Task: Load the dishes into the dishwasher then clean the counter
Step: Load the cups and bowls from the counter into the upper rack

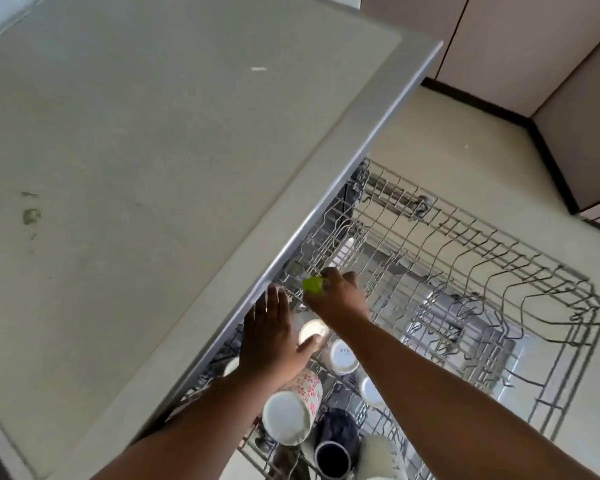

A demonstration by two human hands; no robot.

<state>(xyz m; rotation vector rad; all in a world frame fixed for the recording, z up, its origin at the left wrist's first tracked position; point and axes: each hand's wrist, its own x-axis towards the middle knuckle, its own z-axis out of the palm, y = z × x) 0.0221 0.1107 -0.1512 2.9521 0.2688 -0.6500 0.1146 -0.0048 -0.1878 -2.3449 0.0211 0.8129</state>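
Note:
The dishwasher's upper wire rack [499, 271] is pulled out below the counter's edge. My right hand [340, 299] grips a small lime-green item [313, 285] over the rack's back left part. My left hand [274, 337] lies flat with straight fingers by the counter's metal rim, its thumb touching an upturned white cup [312, 331]. Nearer me in the rack stand several upturned cups: a white one with lettering [343, 356], a floral mug [293, 410] and a dark mug [336, 445].
The grey counter [153, 150] fills the left half, with a few dark smudges [32, 216] and a white crumb [258, 68]. Beige floor [465, 126] and tan cabinets [534, 46] lie to the right. The rack's right half holds nothing.

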